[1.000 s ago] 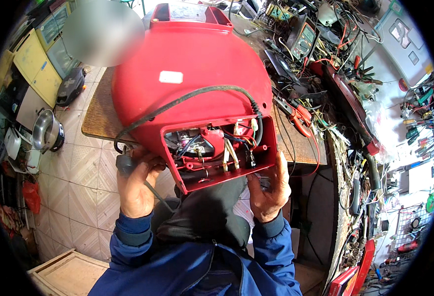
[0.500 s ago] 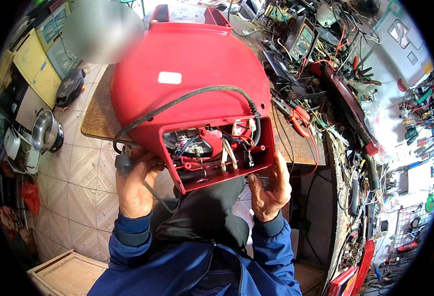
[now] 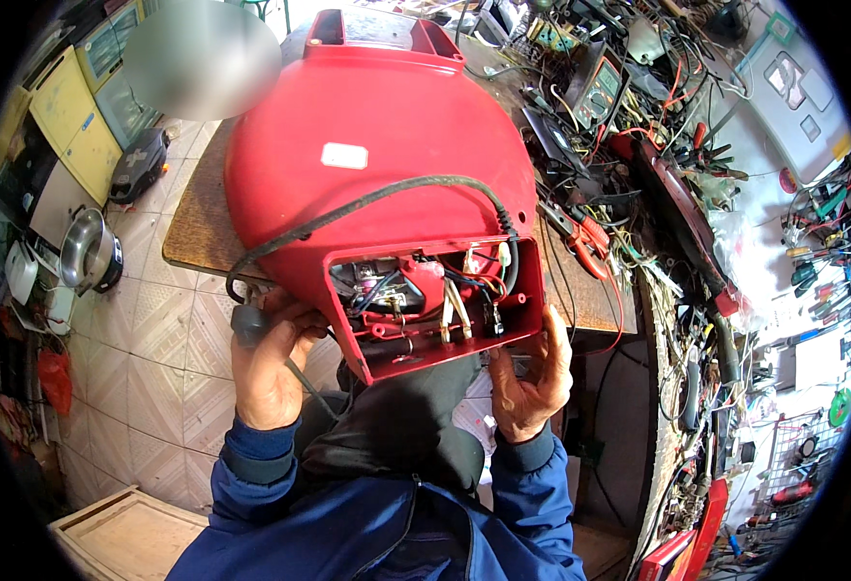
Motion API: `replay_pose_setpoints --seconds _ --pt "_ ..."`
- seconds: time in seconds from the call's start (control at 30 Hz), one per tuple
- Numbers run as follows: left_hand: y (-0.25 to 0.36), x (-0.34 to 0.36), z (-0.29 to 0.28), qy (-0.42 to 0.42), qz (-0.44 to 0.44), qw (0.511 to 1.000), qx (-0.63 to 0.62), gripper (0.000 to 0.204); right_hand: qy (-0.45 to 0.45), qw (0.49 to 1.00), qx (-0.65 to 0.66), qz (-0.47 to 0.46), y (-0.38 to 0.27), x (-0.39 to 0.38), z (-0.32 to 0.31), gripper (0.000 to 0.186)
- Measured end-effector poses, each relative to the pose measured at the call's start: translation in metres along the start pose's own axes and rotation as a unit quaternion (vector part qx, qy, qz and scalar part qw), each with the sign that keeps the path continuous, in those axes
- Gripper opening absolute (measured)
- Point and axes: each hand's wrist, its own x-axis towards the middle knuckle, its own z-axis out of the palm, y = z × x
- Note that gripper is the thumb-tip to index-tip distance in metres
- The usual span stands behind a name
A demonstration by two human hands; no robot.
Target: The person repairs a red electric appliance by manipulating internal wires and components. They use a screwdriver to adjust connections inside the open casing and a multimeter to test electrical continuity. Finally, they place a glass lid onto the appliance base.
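Note:
A large rounded red appliance housing (image 3: 387, 126) rests on the wooden bench with its open rectangular compartment facing me. Inside the compartment are coloured wires, white connectors (image 3: 457, 315) and dark parts. A black power cord (image 3: 377, 194) leaves the compartment and loops over the housing to the left. My left hand (image 3: 269, 378) is closed around a dark plug (image 3: 247, 325), its fingertips reaching to the housing's lower left side and partly hidden. My right hand (image 3: 530, 392) grips the compartment's lower right corner, thumb below and fingers along the side.
Right of the housing lie red-handled pliers (image 3: 588, 247), a multimeter (image 3: 600, 92) and heaps of wires and tools. The wooden bench (image 3: 198, 228) has its left edge beside the housing. A metal bowl (image 3: 89, 250) and a dark case (image 3: 140, 167) stand at the left over the tiled floor.
The red housing has shifted slightly right and toward me in the picture. Both hands keep their places on it, and the plug stays in my left hand.

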Motion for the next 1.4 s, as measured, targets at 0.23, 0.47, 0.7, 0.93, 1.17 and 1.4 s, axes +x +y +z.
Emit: replay_pose_setpoints --seconds 0.23,0.47,0.7,0.93,1.17,1.4 --pt "-0.001 0.0 -0.003 0.0 -0.008 1.0 0.003 0.047 -0.003 1.0 -0.011 -0.001 -0.002 0.0 0.0 0.072" --pt "-0.002 0.0 -0.003 0.001 -0.01 1.0 0.012 0.047 -0.005 0.999 -0.032 -0.02 -0.001 0.002 0.001 0.074" --pt "-0.002 0.0 -0.004 0.002 -0.009 1.0 0.008 0.049 -0.004 0.999 -0.023 -0.028 0.002 0.001 0.002 0.077" --pt "-0.001 0.0 -0.003 0.004 -0.013 1.0 0.009 0.05 -0.001 0.999 -0.028 -0.02 0.005 -0.003 0.002 0.08" --pt "0.0 -0.001 -0.003 0.005 -0.016 1.0 0.004 0.05 0.01 1.0 -0.019 -0.011 0.004 -0.003 0.004 0.08" --pt "-0.003 0.001 -0.016 -0.044 -0.019 0.999 -0.026 0.044 0.01 0.999 -0.025 -0.017 0.003 -0.003 0.005 0.08"
